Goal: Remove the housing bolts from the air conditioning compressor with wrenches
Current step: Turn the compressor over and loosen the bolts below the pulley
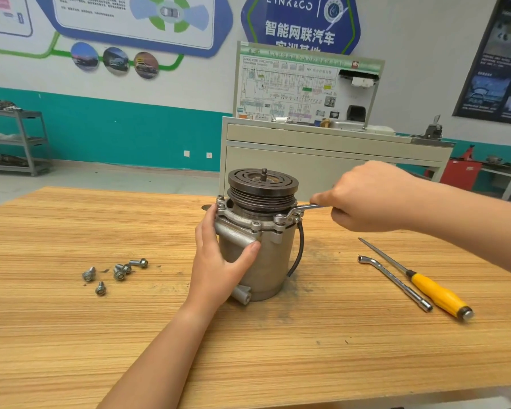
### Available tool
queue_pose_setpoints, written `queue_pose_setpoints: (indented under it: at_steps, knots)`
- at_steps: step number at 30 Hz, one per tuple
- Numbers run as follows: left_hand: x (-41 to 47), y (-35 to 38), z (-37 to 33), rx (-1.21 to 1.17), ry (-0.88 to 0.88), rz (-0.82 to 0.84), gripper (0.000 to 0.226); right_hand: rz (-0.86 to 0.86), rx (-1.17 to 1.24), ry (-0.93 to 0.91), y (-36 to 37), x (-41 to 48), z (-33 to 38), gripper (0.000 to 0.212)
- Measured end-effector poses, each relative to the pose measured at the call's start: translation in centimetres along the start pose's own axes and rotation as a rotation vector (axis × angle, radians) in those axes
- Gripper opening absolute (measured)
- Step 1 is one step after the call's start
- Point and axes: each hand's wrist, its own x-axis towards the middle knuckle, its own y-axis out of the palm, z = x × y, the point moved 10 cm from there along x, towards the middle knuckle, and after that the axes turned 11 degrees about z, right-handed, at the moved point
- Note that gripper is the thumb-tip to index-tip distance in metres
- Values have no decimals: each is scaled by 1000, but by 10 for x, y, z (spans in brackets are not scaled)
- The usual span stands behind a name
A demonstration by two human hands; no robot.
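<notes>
Bracing the compressor (266, 261), upright at the middle of the table (71, 335), with the left hand (219, 261), thumb and fingers wrapped round its housing. Gripping the wrench (303, 208) with the right hand (369, 199), fingers curled tight, ring end over a flange bolt (281, 217).

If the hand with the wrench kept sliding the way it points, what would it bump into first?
Most likely the dark pulley atop the compressor. The right hand points left along the wrench, whose far end sits just beside the pulley. Depth is hard to judge here.
</notes>
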Motion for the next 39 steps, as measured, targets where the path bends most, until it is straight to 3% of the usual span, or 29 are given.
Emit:
queue_pose_setpoints:
  at_steps: [3,7,11,15,17,20,24,30,39]
  knots:
    - [0,-1,0,-6,-4,-1,87,-72,22,22,9,14,-10,43]
    - [0,-2,-2,-11,6,-13,86,-157,72,33,23,35,3,29]
    - [0,-2,0,-18,2,-2,84,-366,335,106,29,28,-3,20]
    - [1,-1,2,-4,5,16,85,-607,1000,387,50,-12,-48,26]
    - [1,0,2,-8,7,23,85,-668,1171,403,54,-32,-50,26]
    - [1,0,2,-15,13,26,84,-652,820,290,20,-58,-24,27]
    - [0,0,0,0,16,22,83,-445,516,247,-1,-64,9,22]
    - [0,2,-3,21,30,13,78,-130,305,420,-6,-58,12,39]
    - [0,1,-2,58,21,-17,77,133,272,305,-5,-36,31,34]
